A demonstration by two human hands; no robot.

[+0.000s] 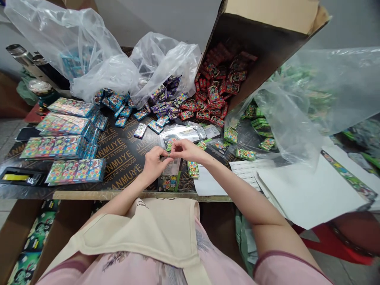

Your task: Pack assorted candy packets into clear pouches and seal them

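Observation:
My left hand (153, 163) and my right hand (185, 150) meet over the front of the plywood table (124, 156). Both are closed in a pinch on a small clear sleeve (171, 168) that hangs between them, with a colourful printed card at its lower end. A green packet (192, 169) lies just right of the sleeve. A pile of empty clear sleeves (184, 133) sits just beyond my hands.
Packed stacks (75, 171) line the left side. Blue packets (114, 102), purple packets (162, 103), red packets (213, 95) in a tipped carton (267, 43), and green packets (261, 122) in a plastic bag lie behind. White sheets (308, 190) lie at right.

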